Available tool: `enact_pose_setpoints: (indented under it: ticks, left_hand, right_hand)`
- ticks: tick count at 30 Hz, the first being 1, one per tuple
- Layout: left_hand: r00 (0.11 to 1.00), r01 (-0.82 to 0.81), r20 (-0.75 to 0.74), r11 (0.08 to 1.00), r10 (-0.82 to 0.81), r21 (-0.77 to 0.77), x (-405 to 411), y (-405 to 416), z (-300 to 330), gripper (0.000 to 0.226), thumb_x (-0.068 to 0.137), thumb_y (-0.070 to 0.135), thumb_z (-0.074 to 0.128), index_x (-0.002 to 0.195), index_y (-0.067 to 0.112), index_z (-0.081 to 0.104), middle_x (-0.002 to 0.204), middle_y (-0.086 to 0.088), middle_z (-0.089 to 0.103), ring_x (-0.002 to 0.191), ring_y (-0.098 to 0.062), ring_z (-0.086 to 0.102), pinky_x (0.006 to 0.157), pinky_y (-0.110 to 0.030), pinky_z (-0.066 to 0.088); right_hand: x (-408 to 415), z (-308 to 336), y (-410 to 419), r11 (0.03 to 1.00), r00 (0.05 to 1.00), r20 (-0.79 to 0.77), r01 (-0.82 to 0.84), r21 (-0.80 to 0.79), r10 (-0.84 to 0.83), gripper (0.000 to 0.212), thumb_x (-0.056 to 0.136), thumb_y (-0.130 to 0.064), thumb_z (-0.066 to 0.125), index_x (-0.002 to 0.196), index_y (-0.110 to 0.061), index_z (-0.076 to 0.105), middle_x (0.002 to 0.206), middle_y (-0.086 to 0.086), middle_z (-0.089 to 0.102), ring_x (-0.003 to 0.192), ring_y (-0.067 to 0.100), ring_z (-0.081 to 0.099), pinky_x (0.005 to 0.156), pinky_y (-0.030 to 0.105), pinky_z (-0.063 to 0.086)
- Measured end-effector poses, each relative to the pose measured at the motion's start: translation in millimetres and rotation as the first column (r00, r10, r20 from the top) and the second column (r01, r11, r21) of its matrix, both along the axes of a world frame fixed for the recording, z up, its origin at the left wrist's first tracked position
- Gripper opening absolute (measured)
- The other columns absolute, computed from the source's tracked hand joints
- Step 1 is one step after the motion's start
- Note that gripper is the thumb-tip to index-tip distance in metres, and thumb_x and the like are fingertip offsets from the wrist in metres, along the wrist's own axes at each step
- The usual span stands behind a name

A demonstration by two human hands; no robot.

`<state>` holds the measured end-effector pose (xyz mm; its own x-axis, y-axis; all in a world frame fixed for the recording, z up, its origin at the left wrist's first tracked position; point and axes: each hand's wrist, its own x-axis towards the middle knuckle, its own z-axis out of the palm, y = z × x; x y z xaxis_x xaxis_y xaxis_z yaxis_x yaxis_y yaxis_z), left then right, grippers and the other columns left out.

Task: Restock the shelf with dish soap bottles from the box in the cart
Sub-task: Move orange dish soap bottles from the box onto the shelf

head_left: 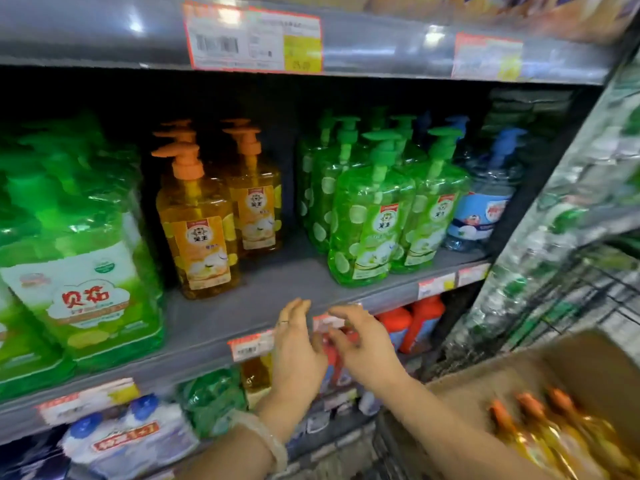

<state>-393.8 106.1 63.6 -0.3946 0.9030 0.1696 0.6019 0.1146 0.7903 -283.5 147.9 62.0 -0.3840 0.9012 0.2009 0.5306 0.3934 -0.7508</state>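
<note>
A shopper's-eye view from the head camera at a store aisle: two bare hands hover side by side in front of the grey shelf (pixel 263 299), neither holding anything. The left hand (pixel 298 351), a ring on one finger and a pale bangle (pixel 266 441) at the wrist, is open with fingers loosely extended toward the shelf edge. The right hand (pixel 363 344) is likewise open, fingers spread and slightly curled, just beside the left, in front of a red-and-white price tag (pixel 327 322).

On the shelf beyond them stand orange dish soap bottles (pixel 201 220) with pump tops, several deep, with bare shelf space to their right. Further right are green pump bottles (pixel 370 216), then blue pump bottles (pixel 485 202) at the far end. Large green refill packs (pixel 79 265) fill the left side.

At near right, a brown cardboard box (pixel 519 375) sits in a wire cart (pixel 588 299), holding more orange-topped bottles (pixel 561 434), blurred. Red bottles (pixel 415 323) show on the shelf below.
</note>
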Motion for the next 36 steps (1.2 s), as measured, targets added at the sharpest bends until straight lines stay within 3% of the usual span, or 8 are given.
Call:
enact_pose_setpoints:
  ticks: [4,9,13,18,24,27,32,36]
  left_hand:
    - [0.961,0.257,-0.106,0.966,-0.257,-0.015,58,8,-7,0.057,0.081,-0.006,0.049,0.136,0.007,0.042,0.145,-0.008,0.038,0.135,-0.020,0.033,0.110,-0.016,0.013]
    - [0.796,0.508,-0.243,0.830,-0.554,-0.228,133,21,-37,0.056,0.087,0.014,0.053,0.140,0.011,0.034,0.144,-0.006,0.034,0.133,-0.020,0.031,0.111,-0.024,0.020]
    - [0.651,0.553,-0.267,0.684,-0.711,-0.475,200,24,-68,0.052,0.089,0.025,0.054,0.136,0.014,0.036,0.141,-0.006,0.034,0.132,-0.025,0.033,0.110,-0.030,0.025]
    - [0.563,0.539,-0.150,0.498,-0.813,-0.679,285,26,-119,0.059,0.088,0.035,0.057,0.137,0.012,0.035,0.144,-0.010,0.035,0.135,-0.028,0.031,0.112,-0.036,0.029]
    - [0.692,0.515,0.072,0.421,-0.718,-0.747,368,33,-179,0.055,0.086,0.034,0.060,0.134,0.014,0.041,0.140,-0.008,0.046,0.129,-0.023,0.043,0.108,-0.033,0.035]
    - [0.784,0.437,0.107,0.420,-0.612,-0.795,397,43,-208,0.062,0.087,0.032,0.059,0.139,0.011,0.033,0.146,-0.010,0.038,0.136,-0.025,0.035,0.108,-0.029,0.029]
    - [0.896,0.346,0.190,0.363,-0.402,-0.865,423,51,-252,0.072,0.084,0.035,0.064,0.143,0.012,0.029,0.147,-0.009,0.036,0.135,-0.024,0.037,0.107,-0.031,0.032]
    - [0.936,0.291,0.190,0.342,-0.297,-0.894,432,53,-275,0.062,0.076,0.048,0.068,0.129,0.026,0.044,0.131,0.001,0.053,0.118,-0.019,0.051,0.098,-0.028,0.040]
  right_hand:
    - [60,-9,-9,0.998,0.997,0.048,0.053,0.046,-0.055,0.030,0.082,0.005,0.059,0.112,0.002,0.062,0.110,0.017,0.065,0.105,0.023,0.059,0.092,0.014,0.037]
    - [152,-27,-5,0.947,0.944,0.209,0.288,-0.145,-0.255,0.036,0.085,-0.005,0.057,0.121,-0.004,0.057,0.119,0.014,0.058,0.113,0.028,0.054,0.092,0.024,0.037]
    - [243,-58,-15,0.845,0.816,0.493,0.469,-0.258,-0.302,0.047,0.089,-0.024,0.057,0.133,-0.011,0.045,0.132,0.011,0.051,0.122,0.027,0.049,0.099,0.030,0.039]
    - [345,-98,-26,0.745,0.734,0.658,0.532,-0.404,-0.167,0.058,0.087,-0.034,0.056,0.138,-0.012,0.038,0.141,0.011,0.045,0.129,0.030,0.043,0.102,0.032,0.038]
    - [435,-160,5,0.650,0.749,0.662,0.517,-0.557,-0.030,0.065,0.085,-0.035,0.063,0.139,-0.012,0.034,0.139,0.009,0.046,0.128,0.027,0.045,0.103,0.032,0.040]
    - [463,-189,26,0.614,0.773,0.634,0.504,-0.607,-0.008,0.076,0.086,-0.037,0.062,0.147,-0.017,0.021,0.146,0.006,0.041,0.134,0.027,0.040,0.108,0.034,0.035]
    - [488,-234,54,0.515,0.813,0.582,0.487,-0.705,0.028,0.075,0.083,-0.039,0.065,0.143,-0.016,0.027,0.140,0.007,0.045,0.128,0.025,0.045,0.100,0.031,0.040]
    - [482,-263,63,0.440,0.824,0.567,0.512,-0.738,-0.007,0.063,0.085,-0.034,0.063,0.137,-0.011,0.036,0.136,0.008,0.049,0.125,0.024,0.048,0.102,0.032,0.041]
